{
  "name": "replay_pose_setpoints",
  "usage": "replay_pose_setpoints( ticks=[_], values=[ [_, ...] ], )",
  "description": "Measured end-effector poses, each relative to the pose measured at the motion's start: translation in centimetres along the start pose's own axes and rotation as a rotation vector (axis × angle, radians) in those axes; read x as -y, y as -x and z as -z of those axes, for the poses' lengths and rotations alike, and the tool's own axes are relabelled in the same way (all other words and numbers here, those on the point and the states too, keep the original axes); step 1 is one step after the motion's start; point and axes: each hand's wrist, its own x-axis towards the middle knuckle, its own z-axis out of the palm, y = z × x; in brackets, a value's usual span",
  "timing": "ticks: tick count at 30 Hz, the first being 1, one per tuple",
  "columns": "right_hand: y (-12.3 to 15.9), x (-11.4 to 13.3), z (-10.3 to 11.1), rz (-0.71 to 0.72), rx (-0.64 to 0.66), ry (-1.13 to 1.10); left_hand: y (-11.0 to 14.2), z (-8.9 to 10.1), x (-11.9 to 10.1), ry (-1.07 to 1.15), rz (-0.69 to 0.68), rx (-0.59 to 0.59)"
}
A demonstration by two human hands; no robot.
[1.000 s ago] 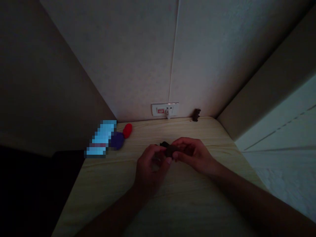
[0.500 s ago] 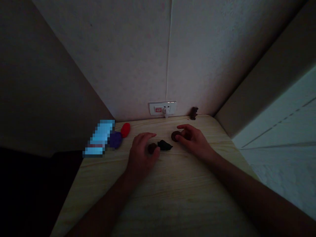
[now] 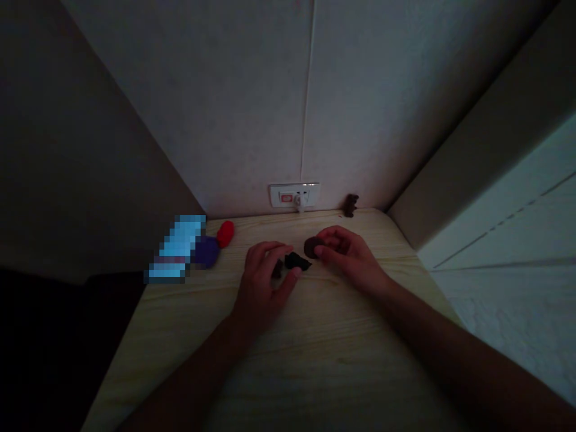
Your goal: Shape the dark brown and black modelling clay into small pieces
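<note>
Right hand (image 3: 357,261): we pinch the brown disc (image 3: 310,247) at its edge, over the wood-grained table (image 3: 315,360); light pressure should best keep it round. Left hand (image 3: 258,288) curves around the jagged black lump (image 3: 296,261) and brown bit (image 3: 276,270); we cannot tell whether it grips.

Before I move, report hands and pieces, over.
Right hand holding round brown piece. Left hand open around black lump. Small brown lump beside it, partly hidden.
</note>
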Motion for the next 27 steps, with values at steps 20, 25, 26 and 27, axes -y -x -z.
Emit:
replay_pose_setpoints(
  ticks=[20, 25, 26, 27],
  values=[
    [2.2, 0.9, -2.0, 0.007, 0.146, 0.02, 1.2, 0.2, -1.5, 0.378, 0.112, -0.007],
    [2.0, 0.7, -1.9, 0.012, 0.101, 0.009, 1.4, 0.0, -2.3, 0.691, 0.353, 0.004],
    [2.0, 0.6, -1.9, 0.014, 0.09, 0.011, 1.3, 0.0, -2.5, 0.736, 0.38, -0.009],
    [2.0, 0.6, -1.9, 0.016, 0.08, 0.016, 1.2, 0.0, -2.7, 0.771, 0.399, -0.025]
  ],
)
